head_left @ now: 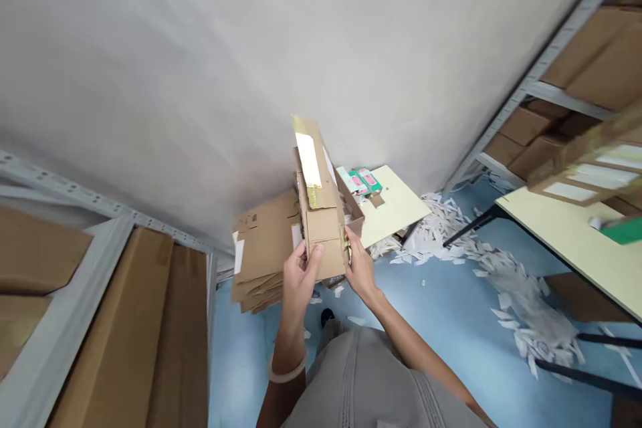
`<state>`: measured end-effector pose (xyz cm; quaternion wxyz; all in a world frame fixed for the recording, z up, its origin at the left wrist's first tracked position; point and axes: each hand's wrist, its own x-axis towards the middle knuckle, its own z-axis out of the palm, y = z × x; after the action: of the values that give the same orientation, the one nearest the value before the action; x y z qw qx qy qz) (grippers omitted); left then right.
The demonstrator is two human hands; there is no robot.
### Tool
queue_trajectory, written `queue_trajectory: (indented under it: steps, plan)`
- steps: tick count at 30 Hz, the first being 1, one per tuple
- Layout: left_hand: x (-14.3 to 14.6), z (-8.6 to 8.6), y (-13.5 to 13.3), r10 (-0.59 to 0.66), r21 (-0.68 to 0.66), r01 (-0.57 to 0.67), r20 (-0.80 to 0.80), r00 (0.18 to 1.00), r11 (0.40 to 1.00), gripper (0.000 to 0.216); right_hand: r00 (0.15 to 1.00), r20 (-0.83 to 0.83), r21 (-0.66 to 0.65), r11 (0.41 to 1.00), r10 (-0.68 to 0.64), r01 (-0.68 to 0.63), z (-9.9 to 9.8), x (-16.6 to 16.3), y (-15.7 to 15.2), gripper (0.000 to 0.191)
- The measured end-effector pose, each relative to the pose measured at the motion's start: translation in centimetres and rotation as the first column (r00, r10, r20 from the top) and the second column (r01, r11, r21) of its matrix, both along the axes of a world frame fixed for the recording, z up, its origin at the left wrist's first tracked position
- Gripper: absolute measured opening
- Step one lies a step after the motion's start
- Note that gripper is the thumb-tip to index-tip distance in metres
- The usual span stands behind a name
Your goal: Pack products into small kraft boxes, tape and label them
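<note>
A small brown cardboard box [321, 214] with its lid flap raised is held out in front of me by both hands. My left hand [299, 275] is closed on the box's near left side, thumb on its front face. My right hand [359, 263] is closed on the near right side. The raised flap carries a white strip and yellowish tape. Behind and to the left of the box a stack of flattened cardboard boxes [261, 247] rests low against the wall.
A pale yellow tabletop [396, 207] behind the box holds small green and pink packets [365, 182]. A second pale table [576, 241] stands at right. White paper scraps [501, 274] litter the blue floor. Metal shelves with cartons [566, 93] stand right, and large flat cartons [145, 334] left.
</note>
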<state>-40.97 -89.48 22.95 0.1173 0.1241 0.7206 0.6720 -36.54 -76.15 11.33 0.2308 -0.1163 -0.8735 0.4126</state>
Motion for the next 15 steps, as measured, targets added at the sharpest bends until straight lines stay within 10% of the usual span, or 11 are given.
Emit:
queue_trajectory:
  steps: [7,15]
  plan:
    - [6.6,-0.7,10.7,-0.283,-0.023,0.283,-0.026,0.959,0.959,0.044,0.941,-0.082,0.004,0.944,-0.330,0.331,0.2,10.2,10.7,0.083]
    - [12.5,-1.1,23.2,-0.545,-0.079,0.543,-0.009,0.838,0.836,0.041,0.748,-0.005,0.019,0.747,-0.664,0.664,-0.1,22.6,19.6,0.088]
